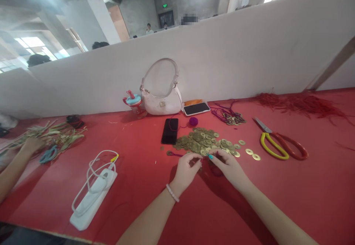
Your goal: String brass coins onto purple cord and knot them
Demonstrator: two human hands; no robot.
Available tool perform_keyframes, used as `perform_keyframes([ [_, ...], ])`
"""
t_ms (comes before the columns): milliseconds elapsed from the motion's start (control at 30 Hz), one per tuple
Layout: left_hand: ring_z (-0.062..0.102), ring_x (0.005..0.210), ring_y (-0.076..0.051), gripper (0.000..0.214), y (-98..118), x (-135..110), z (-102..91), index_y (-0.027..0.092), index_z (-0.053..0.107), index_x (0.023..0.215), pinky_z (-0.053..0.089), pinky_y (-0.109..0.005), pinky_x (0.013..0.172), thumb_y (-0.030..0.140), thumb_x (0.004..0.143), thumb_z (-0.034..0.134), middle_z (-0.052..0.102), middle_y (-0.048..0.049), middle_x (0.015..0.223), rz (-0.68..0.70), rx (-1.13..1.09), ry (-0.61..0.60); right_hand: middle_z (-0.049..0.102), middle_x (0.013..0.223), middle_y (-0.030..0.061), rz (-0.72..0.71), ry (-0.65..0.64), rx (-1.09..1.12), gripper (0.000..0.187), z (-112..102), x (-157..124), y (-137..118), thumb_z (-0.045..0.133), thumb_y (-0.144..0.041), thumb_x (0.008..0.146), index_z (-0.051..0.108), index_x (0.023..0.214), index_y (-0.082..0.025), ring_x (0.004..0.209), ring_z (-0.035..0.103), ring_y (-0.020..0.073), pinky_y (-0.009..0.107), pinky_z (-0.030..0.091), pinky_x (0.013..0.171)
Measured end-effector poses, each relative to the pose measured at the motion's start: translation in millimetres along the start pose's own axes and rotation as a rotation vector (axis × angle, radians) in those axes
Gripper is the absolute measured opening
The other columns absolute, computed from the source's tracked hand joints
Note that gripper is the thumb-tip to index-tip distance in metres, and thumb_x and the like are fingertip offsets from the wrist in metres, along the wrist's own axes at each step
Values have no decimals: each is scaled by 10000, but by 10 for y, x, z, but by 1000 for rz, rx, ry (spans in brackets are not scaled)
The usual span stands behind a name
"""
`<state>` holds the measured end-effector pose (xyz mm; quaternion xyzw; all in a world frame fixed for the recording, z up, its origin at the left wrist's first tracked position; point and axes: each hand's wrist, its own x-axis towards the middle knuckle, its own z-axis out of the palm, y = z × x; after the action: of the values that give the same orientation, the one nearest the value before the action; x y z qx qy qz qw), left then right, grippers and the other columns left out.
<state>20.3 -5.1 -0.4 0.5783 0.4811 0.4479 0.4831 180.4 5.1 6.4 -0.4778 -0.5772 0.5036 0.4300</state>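
My left hand [185,172], with a beaded bracelet at the wrist, is closed in a pinch on a thin purple cord. Facing it, my right hand [230,168] pinches the same cord, thumb and fingertips together; the exact grip is partly hidden. Part of the purple cord [175,154] shows left of my hands, running to a brass coin [169,153] with a hole. Just beyond my fingers lies a pile of similar holed coins [198,139]. Past the pile sits a ball of purple cord [193,121], its loose strand crossing a black phone [169,131].
Large scissors [281,145] lie to the right, near red fibres [305,104]. Strung coins [234,118], a white-framed phone [196,108], a handbag [163,104] and a cup [135,104] line the partition. A power strip [94,198] and another person's hand [32,145] are leftward.
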Motion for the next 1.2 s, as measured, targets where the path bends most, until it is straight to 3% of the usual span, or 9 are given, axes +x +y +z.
perform_keyframes([
  [133,552,610,-121,137,-47,11,1,137,597,845,457,-228,566,211,762,518,596,-49,780,8,-26,30,528,664,1,-11,46,-11,266,3,-5,5,509,-416,768,593,847,-176,585,472,120,228,392,540],
  [300,558,681,-130,117,-45,24,1,148,587,843,460,-231,634,210,781,510,586,-43,801,38,2,57,503,573,-17,61,13,30,323,21,-7,33,497,-448,769,596,908,-173,487,439,110,219,363,456],
  [533,565,693,-138,129,-60,36,9,149,576,866,459,-253,674,231,791,511,600,-46,803,5,-40,77,585,714,27,-29,6,-13,290,31,-5,19,513,-401,764,611,925,-181,625,530,145,244,430,556],
  [933,561,672,-137,163,-30,38,15,142,585,851,461,-251,652,278,791,518,603,-50,793,-33,-92,19,604,803,44,-12,-23,-22,290,52,-13,0,522,-417,756,613,899,-182,668,532,140,241,447,589],
  [1200,553,704,-151,157,-56,22,0,149,634,857,451,-245,630,208,783,509,607,-63,815,60,73,-8,463,588,-21,50,-82,71,313,73,-36,-1,528,-427,767,590,930,-167,488,407,88,197,334,421],
])
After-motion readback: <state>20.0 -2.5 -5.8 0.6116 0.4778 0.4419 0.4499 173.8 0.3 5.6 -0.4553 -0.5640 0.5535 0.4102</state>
